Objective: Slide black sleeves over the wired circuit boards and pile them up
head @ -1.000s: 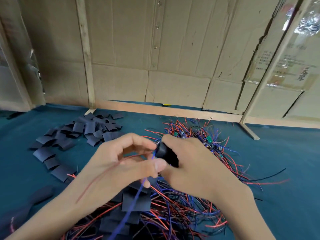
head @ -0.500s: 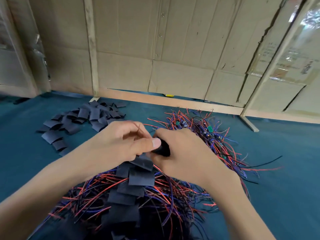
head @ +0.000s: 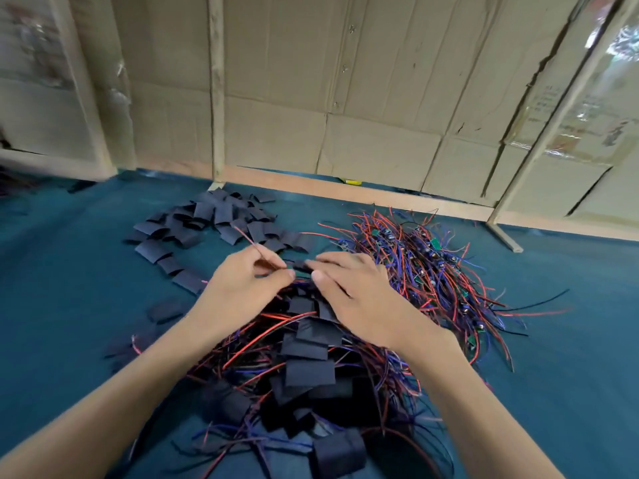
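Sleeved board: a small wired circuit board in a black sleeve [head: 301,265] sits between the two hands, at the far edge of the near pile, touching the fingertips of both.
Left hand [head: 242,285]: fingers curled, thumb and forefinger pinching a thin red wire [head: 249,240] that runs up and to the far left from the grip.
Right hand [head: 349,288]: fingers stretched out nearly flat, their tips resting on the sleeved board; the thumb lies extended below, and no closed grip on the piece is visible.
Look of the piece: dark and short, mostly hidden by the fingers; a hint of green shows at its left end, though blur makes that uncertain.
Finished pile [head: 304,368]: near and centre, under both wrists, flat black sleeved boards lie overlapping in a rough row amid tangled red, blue and black wires.
Bare boards [head: 425,271]: to the right of the right hand, a heap of unsleeved green boards with red and blue leads fanning outwards.
Empty sleeves [head: 207,223]: far left, a loose scatter of flattened black sleeves, well apart from the wired heap.
Bench [head: 570,340]: covered in teal cloth.
Backdrop: cardboard panels [head: 345,98] on wooden battens stand along the far edge.
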